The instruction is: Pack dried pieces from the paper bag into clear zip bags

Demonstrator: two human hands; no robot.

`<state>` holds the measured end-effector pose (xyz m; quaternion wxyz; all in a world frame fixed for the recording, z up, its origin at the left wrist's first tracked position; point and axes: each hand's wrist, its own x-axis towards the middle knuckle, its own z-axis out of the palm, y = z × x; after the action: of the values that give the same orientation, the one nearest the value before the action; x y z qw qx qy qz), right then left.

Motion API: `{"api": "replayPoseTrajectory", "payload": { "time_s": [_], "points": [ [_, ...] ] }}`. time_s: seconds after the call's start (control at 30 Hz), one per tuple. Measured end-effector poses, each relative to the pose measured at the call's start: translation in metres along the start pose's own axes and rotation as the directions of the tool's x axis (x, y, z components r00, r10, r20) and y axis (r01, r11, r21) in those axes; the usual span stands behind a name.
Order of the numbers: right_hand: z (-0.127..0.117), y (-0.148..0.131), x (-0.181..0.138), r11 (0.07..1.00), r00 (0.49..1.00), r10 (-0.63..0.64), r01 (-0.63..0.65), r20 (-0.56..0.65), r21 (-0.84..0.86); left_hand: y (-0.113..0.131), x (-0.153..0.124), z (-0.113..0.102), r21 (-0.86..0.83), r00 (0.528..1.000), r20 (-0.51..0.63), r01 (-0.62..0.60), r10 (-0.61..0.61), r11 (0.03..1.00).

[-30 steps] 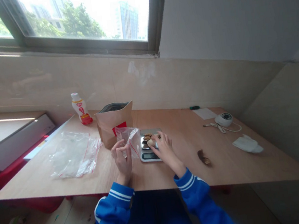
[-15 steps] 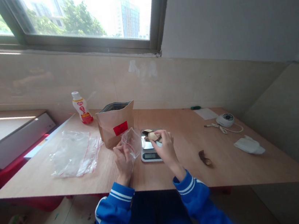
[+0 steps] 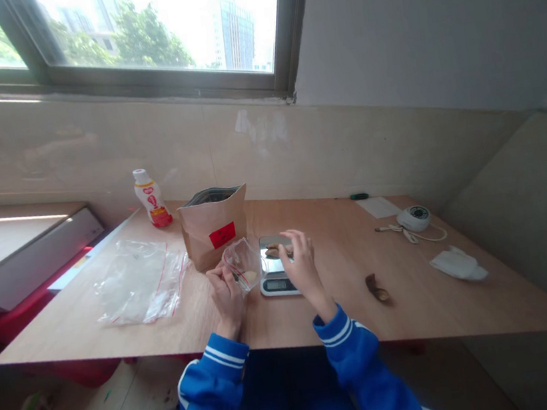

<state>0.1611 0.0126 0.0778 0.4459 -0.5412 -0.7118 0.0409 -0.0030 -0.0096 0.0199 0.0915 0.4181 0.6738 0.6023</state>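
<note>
My left hand [image 3: 227, 293] is closed on the rim of a small clear zip bag [image 3: 242, 266] and holds it open beside a digital kitchen scale [image 3: 276, 284]. A pale piece lies inside the bag. My right hand [image 3: 300, 265] reaches over the scale's platform, its fingers curled down onto the brown and tan pieces [image 3: 273, 253] lying there. Whether those fingers have a grip on a piece is hidden. Just behind the bag stands an open brown paper pouch [image 3: 213, 227] with a red label.
A pile of clear zip bags [image 3: 138, 287] lies at the left of the wooden table [image 3: 343, 317]. A small drink bottle [image 3: 150, 198] stands at the back left. A brown piece [image 3: 377, 287], a white cloth [image 3: 457, 265], a round white device with cable [image 3: 415, 218] and paper lie right.
My right hand lifted a pale piece off the scale, carried it left into the bag, and has returned to the scale. My left hand tipped the bag's mouth toward the scale.
</note>
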Motion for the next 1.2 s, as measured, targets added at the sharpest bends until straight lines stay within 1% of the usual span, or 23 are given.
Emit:
{"api": "replayPoseTrajectory", "payload": {
  "time_s": [0.07, 0.13, 0.2, 0.23, 0.33, 0.43, 0.5, 0.57, 0.63, 0.67, 0.7, 0.77, 0.83, 0.87, 0.93, 1.0, 1.1, 1.2],
  "points": [
    [-0.001, 0.023, 0.0, 0.995, 0.997, 0.054, -0.05, 0.049, -0.084, 0.0, 0.0, 0.0, 0.011, 1.0, -0.001, 0.004, -0.004, 1.0],
    [-0.002, 0.041, -0.001, 0.984, 0.986, 0.098, -0.075, 0.138, -0.164, 0.001, 0.0, 0.0, 0.007, 1.0, -0.002, 0.008, -0.008, 1.0],
    [-0.002, 0.053, -0.005, 0.97, 0.968, 0.135, -0.086, 0.21, -0.228, 0.001, 0.0, 0.0, 0.004, 1.0, -0.009, 0.018, -0.018, 1.0],
    [-0.002, 0.056, -0.006, 0.963, 0.962, 0.149, -0.09, 0.227, -0.252, 0.002, 0.0, 0.0, 0.003, 1.0, -0.012, 0.022, -0.022, 1.0],
    [-0.001, 0.057, -0.009, 0.951, 0.962, 0.167, -0.099, 0.217, -0.294, 0.003, 0.0, 0.0, -0.002, 1.0, -0.016, 0.021, -0.021, 1.0],
    [-0.001, 0.054, -0.007, 0.951, 0.973, 0.155, -0.1, 0.17, -0.293, 0.002, 0.0, 0.0, -0.003, 1.0, -0.024, 0.007, -0.007, 1.0],
    [-0.001, 0.048, -0.004, 0.952, 0.984, 0.154, -0.124, 0.087, -0.279, 0.002, 0.0, 0.0, -0.001, 1.0, -0.028, 0.0, 0.0, 1.0],
    [-0.002, 0.036, -0.001, 0.96, 0.988, 0.154, -0.157, -0.032, -0.23, 0.002, 0.0, 0.0, -0.01, 1.0, -0.029, -0.004, 0.003, 1.0],
    [-0.004, 0.016, 0.002, 0.977, 0.982, 0.141, -0.158, -0.129, -0.14, 0.002, 0.0, -0.001, -0.03, 1.0, -0.025, -0.004, 0.003, 1.0],
    [-0.005, 0.004, 0.003, 0.986, 0.981, 0.126, -0.14, -0.15, -0.089, 0.002, 0.0, -0.001, -0.039, 1.0, -0.024, -0.004, 0.004, 0.999],
    [-0.006, -0.008, 0.003, 0.993, 0.984, 0.103, -0.109, -0.145, -0.039, 0.002, 0.0, -0.001, -0.043, 1.0, -0.022, -0.004, 0.003, 0.999],
    [-0.007, -0.029, 0.004, 0.998, 0.997, 0.033, -0.029, -0.074, 0.051, 0.003, 0.0, -0.001, -0.037, 1.0, -0.019, 0.002, -0.003, 0.999],
    [-0.005, -0.04, 0.005, 0.991, 0.999, -0.037, 0.037, 0.002, 0.132, 0.002, 0.0, -0.001, -0.026, 1.0, -0.021, 0.013, -0.013, 1.0],
    [-0.003, -0.041, 0.005, 0.985, 0.998, -0.055, 0.051, 0.018, 0.164, 0.002, 0.0, -0.001, -0.025, 1.0, -0.022, 0.015, -0.016, 1.0],
    [0.003, -0.032, 0.006, 0.981, 0.999, -0.039, 0.036, 0.013, 0.192, 0.002, 0.0, -0.001, -0.028, 1.0, -0.019, 0.013, -0.014, 1.0],
    [0.01, -0.014, 0.006, 0.985, 1.0, -0.002, -0.001, 0.014, 0.171, 0.001, 0.001, -0.001, -0.035, 1.0, -0.009, 0.01, -0.01, 0.999],
    [0.016, 0.008, 0.004, 0.994, 0.999, 0.017, -0.023, 0.052, 0.111, -0.001, 0.001, 0.0, -0.056, 1.0, -0.001, 0.021, -0.021, 0.998],
    [0.016, 0.013, 0.0, 0.992, 0.998, -0.004, -0.003, 0.059, 0.124, 0.0, 0.001, 0.0, -0.087, 0.999, -0.01, 0.048, -0.049, 0.995]
  ]
}}
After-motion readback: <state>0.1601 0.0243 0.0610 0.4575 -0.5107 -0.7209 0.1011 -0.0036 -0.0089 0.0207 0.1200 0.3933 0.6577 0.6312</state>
